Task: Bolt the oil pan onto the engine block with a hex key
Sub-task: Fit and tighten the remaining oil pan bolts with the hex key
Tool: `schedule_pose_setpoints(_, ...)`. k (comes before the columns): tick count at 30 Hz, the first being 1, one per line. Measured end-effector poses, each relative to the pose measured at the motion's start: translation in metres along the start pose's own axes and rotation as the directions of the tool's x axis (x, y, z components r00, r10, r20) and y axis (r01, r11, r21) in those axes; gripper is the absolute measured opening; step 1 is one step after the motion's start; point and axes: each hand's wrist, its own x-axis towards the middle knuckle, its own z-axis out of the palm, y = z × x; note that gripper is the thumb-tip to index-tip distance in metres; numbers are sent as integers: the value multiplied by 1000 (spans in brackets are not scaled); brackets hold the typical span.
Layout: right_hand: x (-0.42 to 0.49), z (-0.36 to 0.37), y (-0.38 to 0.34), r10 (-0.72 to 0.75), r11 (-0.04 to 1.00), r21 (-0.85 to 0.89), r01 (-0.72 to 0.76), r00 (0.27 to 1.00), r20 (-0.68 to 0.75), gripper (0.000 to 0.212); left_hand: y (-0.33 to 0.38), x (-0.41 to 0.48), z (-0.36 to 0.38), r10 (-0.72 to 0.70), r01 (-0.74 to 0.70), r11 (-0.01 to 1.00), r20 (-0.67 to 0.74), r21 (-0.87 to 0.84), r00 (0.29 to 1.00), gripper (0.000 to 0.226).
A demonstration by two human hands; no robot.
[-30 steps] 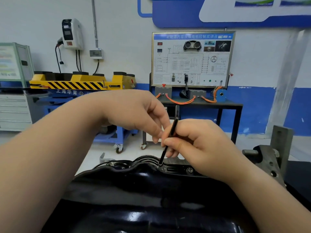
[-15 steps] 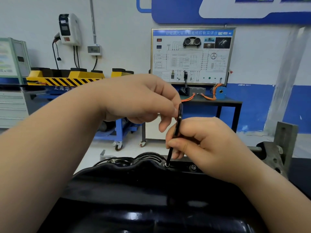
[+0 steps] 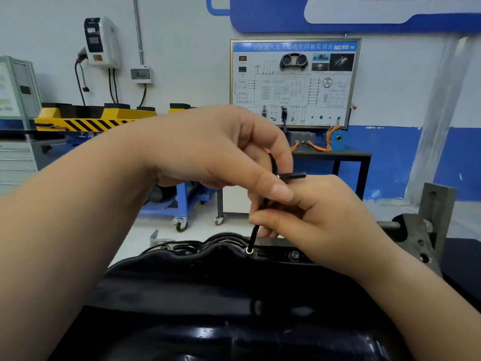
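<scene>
A white board [image 3: 294, 82] stands behind and above the left hand [image 3: 216, 152] and the right hand [image 3: 325, 217]. Its blue top strip has white Chinese letters: 新能源汽车永磁电机控制实训台. The small words in the drawing below the strip are too tiny to read. Far to the left of the left hand is a yellow lift [image 3: 78, 124] with black and yellow warning stripes. The blue part under the stripes has pale letters, 上海. The left arm hides the rest.
</scene>
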Motion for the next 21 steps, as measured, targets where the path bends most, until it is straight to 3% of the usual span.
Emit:
schedule_pose_setpoints(5, 0, -1, 0, 3, 994, -113, -4, 1000, -17, 24, 3, 0, 1, 63, -63, 997, 14, 32, 998, 23)
schedule_pose_setpoints(10, -1, 1, 2, 97, 995, 5, -98, 993, 69, 6, 2, -1, 0, 91, -90, 996, 65, -10, 994, 16)
schedule_pose_setpoints(15, -2, 2, 1, 153, 965, 190, -182, 976, 155, 12, -5, -2, -5, 78, -72, 996, 106, -57, 991, 17)
schedule_pose_setpoints(21, -1, 2, 0, 182, 940, 265, -217, 972, 150, 11, -5, 0, -5, 33, -24, 997, 132, -67, 991, 24)
